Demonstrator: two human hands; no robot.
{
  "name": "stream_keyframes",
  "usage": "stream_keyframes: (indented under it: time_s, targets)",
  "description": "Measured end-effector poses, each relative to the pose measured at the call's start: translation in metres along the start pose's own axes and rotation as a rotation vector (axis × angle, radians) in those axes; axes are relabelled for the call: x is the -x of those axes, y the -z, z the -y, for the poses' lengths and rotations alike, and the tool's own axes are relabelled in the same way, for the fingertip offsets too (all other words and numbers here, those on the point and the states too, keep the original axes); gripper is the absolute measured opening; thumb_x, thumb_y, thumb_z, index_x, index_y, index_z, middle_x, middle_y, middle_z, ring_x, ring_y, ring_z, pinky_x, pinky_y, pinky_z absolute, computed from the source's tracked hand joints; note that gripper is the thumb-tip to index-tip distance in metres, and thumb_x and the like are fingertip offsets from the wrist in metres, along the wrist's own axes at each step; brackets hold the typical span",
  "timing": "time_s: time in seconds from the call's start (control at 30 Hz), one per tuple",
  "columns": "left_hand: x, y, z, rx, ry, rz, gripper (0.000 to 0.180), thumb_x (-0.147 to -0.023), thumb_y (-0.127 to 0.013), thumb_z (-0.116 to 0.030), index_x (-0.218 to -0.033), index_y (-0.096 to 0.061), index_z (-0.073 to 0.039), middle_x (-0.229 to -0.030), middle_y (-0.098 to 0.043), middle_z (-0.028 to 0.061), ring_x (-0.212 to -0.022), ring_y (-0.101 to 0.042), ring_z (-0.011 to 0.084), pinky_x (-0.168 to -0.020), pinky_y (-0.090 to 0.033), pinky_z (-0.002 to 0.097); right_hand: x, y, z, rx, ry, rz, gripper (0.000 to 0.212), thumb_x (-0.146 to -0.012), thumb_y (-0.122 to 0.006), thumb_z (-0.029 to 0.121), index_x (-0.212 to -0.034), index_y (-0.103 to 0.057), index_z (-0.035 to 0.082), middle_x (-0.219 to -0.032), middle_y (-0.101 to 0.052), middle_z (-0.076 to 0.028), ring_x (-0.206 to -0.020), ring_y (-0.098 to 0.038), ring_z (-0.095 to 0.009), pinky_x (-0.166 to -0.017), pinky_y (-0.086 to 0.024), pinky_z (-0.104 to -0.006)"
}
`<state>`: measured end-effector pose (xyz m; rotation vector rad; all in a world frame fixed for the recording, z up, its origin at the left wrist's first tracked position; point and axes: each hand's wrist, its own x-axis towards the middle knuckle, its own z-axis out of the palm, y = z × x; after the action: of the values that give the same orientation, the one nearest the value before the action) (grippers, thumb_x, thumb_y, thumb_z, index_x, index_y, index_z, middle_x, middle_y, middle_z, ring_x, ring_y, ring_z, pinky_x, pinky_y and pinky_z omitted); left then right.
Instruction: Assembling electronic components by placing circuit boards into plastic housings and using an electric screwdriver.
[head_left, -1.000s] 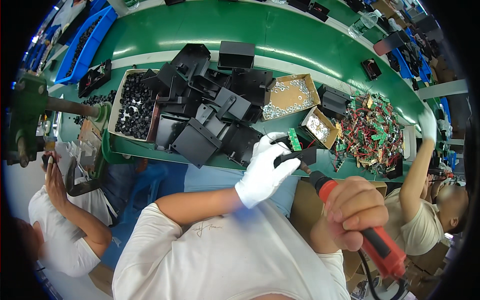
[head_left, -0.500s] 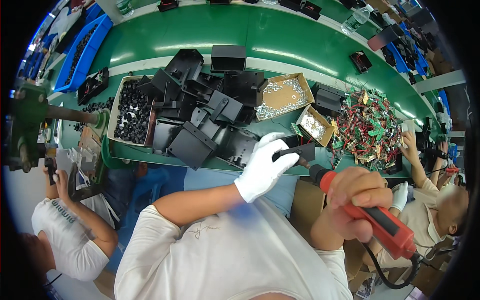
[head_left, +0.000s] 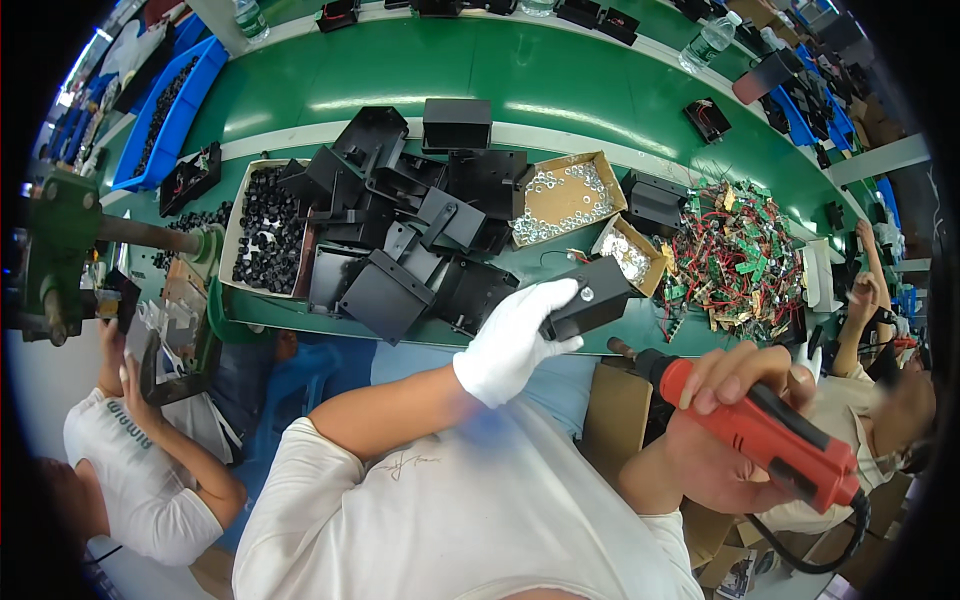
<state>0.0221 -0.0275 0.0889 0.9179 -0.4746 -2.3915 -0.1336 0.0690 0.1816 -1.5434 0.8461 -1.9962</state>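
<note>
My left hand, in a white glove, is closed around a black box-shaped housing at the front edge of the bench. A small silver ring or fastener shows on the housing beside my fingertips. Bare and ungloved, my right hand grips a red corded electric screwdriver with a black grip pad. The tool's tip points to the upper left, apart from the housing and below it. Just behind the housing stands a small carton of silver parts.
Black housings lie piled left of centre, beside a box of black knob-like parts. A carton of silver rings and a heap of wired circuit boards lie rightward. A green press stands left. Co-workers sit on both sides.
The screwdriver has drawn away from the housing, down and to the right. My left hand has tilted the housing up, so its side with the silver ring now shows.
</note>
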Motion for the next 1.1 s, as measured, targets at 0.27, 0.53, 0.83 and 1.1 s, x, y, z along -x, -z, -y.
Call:
stream_keyframes:
  time_s: [0.27, 0.53, 0.83, 1.1]
  targets:
    - [-0.003, 0.009, -0.02, 0.281, 0.314, 0.227, 0.04, -0.101, -0.063, -0.03, -0.133, -0.061, -0.007, -0.128, -0.065, 0.0132, -0.114, -0.063, 0.0276, -0.09, -0.055, 0.0406, 0.006, 0.003, -0.014, -0.007, -0.039, -0.086, 0.071, -0.094, -0.056, 0.066, -0.132, -0.056, 0.006, -0.1, -0.057, -0.014, -0.073, -0.057, -0.02, -0.06, -0.048, -0.0316]
    - [-0.003, 0.01, -0.022, 0.401, 0.331, 0.178, 0.03, -0.101, -0.063, -0.031, -0.122, -0.063, -0.01, -0.127, -0.065, 0.0131, -0.11, -0.063, 0.0263, -0.088, -0.055, 0.0417, 0.011, 0.001, -0.012, -0.102, -0.071, -0.129, 0.062, -0.097, -0.055, 0.062, -0.123, -0.058, 0.006, -0.101, -0.056, -0.014, -0.077, -0.056, -0.019, -0.061, -0.046, -0.0318]
    - [0.001, 0.007, -0.008, 0.177, 0.003, 0.092, 0.021, -0.101, -0.062, -0.021, -0.118, -0.064, -0.009, -0.123, -0.065, 0.0108, -0.106, -0.062, 0.0254, -0.091, -0.054, 0.0408, -0.003, -0.009, 0.01, -0.102, -0.109, -0.171, 0.056, -0.1, -0.058, 0.059, -0.124, -0.059, 0.008, -0.101, -0.054, -0.011, -0.077, -0.054, -0.016, -0.065, -0.044, -0.0296]
    - [-0.001, 0.001, 0.012, -0.472, -0.51, -0.014, 0.019, -0.098, -0.061, -0.01, -0.116, -0.066, -0.004, -0.126, -0.064, 0.0112, -0.104, -0.061, 0.0259, -0.095, -0.05, 0.0381, 0.005, -0.009, 0.012, -0.023, 0.251, -0.083, 0.038, -0.098, -0.071, 0.046, -0.111, -0.062, 0.011, -0.1, -0.058, -0.008, -0.075, -0.056, -0.014, -0.062, -0.051, -0.0289]
